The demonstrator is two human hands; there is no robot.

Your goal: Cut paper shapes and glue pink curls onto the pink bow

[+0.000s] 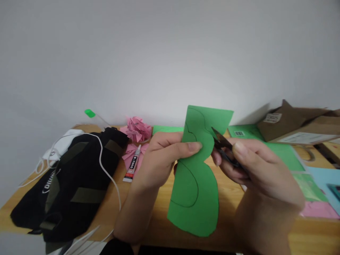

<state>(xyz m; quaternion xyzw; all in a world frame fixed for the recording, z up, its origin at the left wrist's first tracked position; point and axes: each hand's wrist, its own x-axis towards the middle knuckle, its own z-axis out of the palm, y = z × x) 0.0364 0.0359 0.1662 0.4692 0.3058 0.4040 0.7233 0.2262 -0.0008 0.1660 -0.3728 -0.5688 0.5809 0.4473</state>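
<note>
My left hand (164, 154) pinches a green paper sheet (195, 184) upright above the wooden table (159, 198), thumb across its front. Curved black pencil lines run over the sheet, and its right edge is cut in a wavy outline. My right hand (255, 170) is closed around small black scissors (223, 145), whose blades meet the sheet's right edge near the top.
A black bag (71, 184) with a white cable (106, 166) lies at left. A glue tube (132, 164) and pink paper flowers (138, 129) sit behind my left hand. Green, blue and pink paper sheets (310, 184) and a brown paper bag (294, 122) lie at right.
</note>
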